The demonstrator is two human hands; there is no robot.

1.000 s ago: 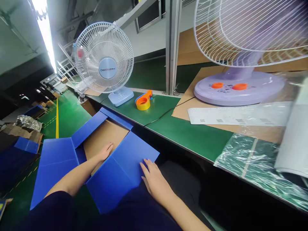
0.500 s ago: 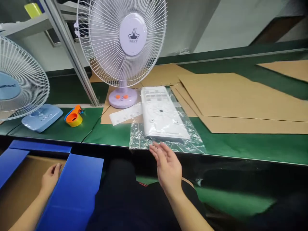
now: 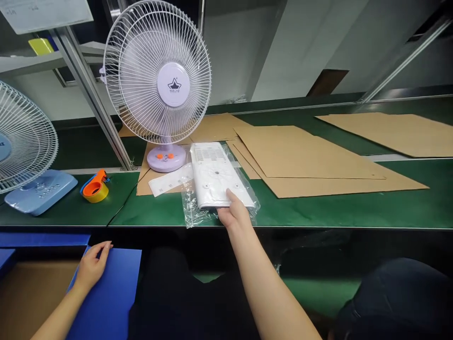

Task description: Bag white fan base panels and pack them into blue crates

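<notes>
- Far left: a light-blue table fan with a white grille (image 3: 41, 191).
- Lower left: an open blue cardboard box (image 3: 42, 240); the left hand (image 3: 91, 270), fingers curled, is at its right flap (image 3: 113, 293), whether gripping I cannot tell.
- Centre: a flat white plastic base (image 3: 214, 177), on clear plastic film (image 3: 194, 215) on the green surface (image 3: 318, 212).
- Just right: the right hand (image 3: 236, 216) clamps the base's near edge, thumb on top.

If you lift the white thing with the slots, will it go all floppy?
Probably not: the white panel looks like stiff moulded plastic, with straight edges. The clear film showing beside it is wrinkled and shiny, so that may crumple and feel slippery. The panel lies broad and flat, so it seems unlikely to roll.
</notes>
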